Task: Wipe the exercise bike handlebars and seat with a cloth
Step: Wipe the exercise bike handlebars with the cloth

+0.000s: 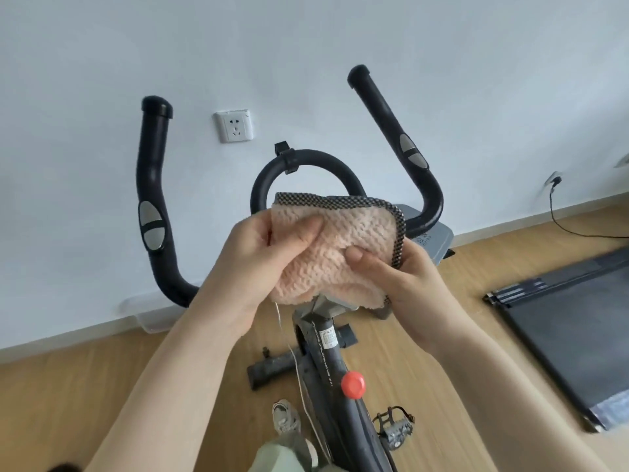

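A folded pink fluffy cloth [354,233] with a dark dotted border is held up in front of the bike's centre console. My left hand [258,253] grips its left side with the thumb laid over the top. My right hand [398,274] pinches its lower right corner, thumb on the front. The black handlebars rise on both sides: the left bar [151,185] and the right bar [391,131], each with a silver sensor pad, plus a centre loop [306,161]. The seat is out of view. A loose thread hangs from the cloth.
The bike frame [340,386] with a red knob [353,384] runs down the middle, a pedal [394,424] at its right. A treadmill [571,321] lies on the wood floor at right. A wall socket [234,126] sits on the wall behind. My shoe [286,417] stands left of the frame.
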